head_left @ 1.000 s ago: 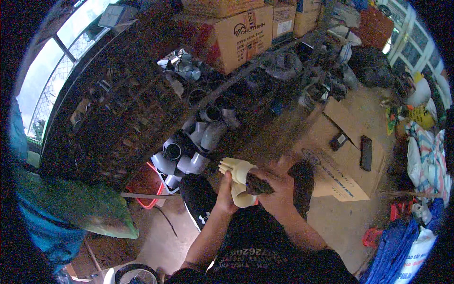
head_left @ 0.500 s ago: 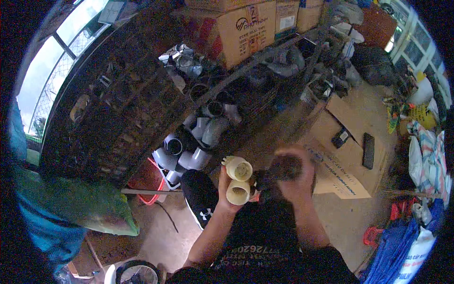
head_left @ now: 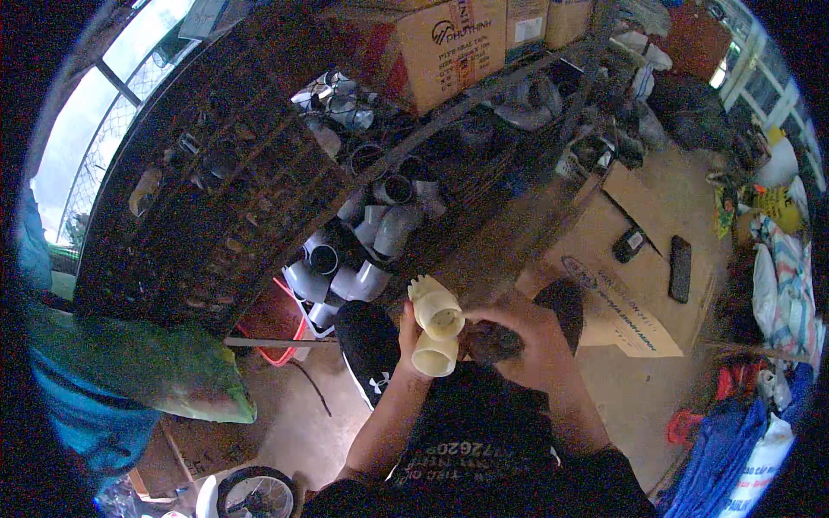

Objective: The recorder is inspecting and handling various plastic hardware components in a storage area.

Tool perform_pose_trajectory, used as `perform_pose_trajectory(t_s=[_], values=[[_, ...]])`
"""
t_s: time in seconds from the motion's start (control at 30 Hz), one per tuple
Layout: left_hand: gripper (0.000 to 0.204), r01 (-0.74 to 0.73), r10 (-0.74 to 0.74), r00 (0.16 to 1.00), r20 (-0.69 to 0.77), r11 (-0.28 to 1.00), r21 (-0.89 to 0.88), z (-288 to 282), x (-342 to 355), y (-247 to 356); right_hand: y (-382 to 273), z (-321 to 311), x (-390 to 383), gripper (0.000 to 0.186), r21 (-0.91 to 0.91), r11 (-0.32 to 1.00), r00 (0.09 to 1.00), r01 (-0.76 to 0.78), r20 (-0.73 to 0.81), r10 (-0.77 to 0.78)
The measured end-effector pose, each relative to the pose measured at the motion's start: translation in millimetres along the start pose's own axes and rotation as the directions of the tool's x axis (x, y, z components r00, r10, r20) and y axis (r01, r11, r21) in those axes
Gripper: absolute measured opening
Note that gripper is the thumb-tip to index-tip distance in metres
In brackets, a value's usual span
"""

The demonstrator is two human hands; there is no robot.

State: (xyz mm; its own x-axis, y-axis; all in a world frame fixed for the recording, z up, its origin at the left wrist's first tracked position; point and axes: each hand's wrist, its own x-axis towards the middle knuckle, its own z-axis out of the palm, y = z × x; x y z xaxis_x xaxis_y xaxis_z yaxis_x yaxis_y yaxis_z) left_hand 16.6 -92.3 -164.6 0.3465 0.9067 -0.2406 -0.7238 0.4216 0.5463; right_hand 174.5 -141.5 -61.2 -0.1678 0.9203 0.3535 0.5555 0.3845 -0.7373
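Observation:
My left hand (head_left: 409, 350) is closed around a cream plastic pipe fitting (head_left: 438, 315) with a toothed upper end. Its lower opening (head_left: 434, 358) faces me. Close on its right, my right hand (head_left: 528, 332) is curled round a dark brown lump (head_left: 495, 343), whose kind I cannot make out. The right fingertips reach the side of the fitting; whether they press on it is hard to tell.
Grey pipe elbows (head_left: 358, 281) fill a crate ahead to the left, beside a red basket (head_left: 294, 332) and a dark wire rack (head_left: 224, 233). Flattened cardboard (head_left: 639, 302) lies at the right, bearing a black phone-like slab (head_left: 680, 269) and a small black object (head_left: 629, 245).
My right hand has come left and slightly down with the dark lump, up to the fitting. The left hand has turned the fitting a little.

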Motion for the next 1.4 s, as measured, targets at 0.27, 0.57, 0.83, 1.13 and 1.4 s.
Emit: perform_pose_trajectory(t_s=[0.27, 0.57, 0.83, 1.13, 1.4], values=[[0.059, 0.056, -0.058, 0.989, 0.137, 0.998, 0.013, -4, -2, -3, -20, 22, -9, 0.06, -0.317, 0.945, 0.997, -0.081, -0.041, 0.072], [0.058, 0.047, -0.042, 0.992, 0.122, 0.998, -0.033, -5, 1, -5, -9, 23, -8, 0.051, -0.341, 0.935, 0.981, -0.102, -0.188, 0.038], [0.058, 0.061, -0.063, 0.998, 0.015, 0.99, 0.126, 6, -6, 5, 4, 34, -8, 0.042, -0.024, 0.989, 0.962, -0.143, -0.24, 0.133], [0.05, -0.387, 0.24, 0.883, 0.403, -0.114, 0.915, 43, -14, 59, 59, 98, -14, 0.03, 0.947, -0.293, 0.64, -0.135, 0.309, 0.704], [0.048, -0.344, 0.285, 0.916, 0.281, 0.204, 0.917, 25, -11, 62, 78, 111, -25, 0.035, 0.935, -0.201, 0.669, -0.293, 0.351, 0.655]])
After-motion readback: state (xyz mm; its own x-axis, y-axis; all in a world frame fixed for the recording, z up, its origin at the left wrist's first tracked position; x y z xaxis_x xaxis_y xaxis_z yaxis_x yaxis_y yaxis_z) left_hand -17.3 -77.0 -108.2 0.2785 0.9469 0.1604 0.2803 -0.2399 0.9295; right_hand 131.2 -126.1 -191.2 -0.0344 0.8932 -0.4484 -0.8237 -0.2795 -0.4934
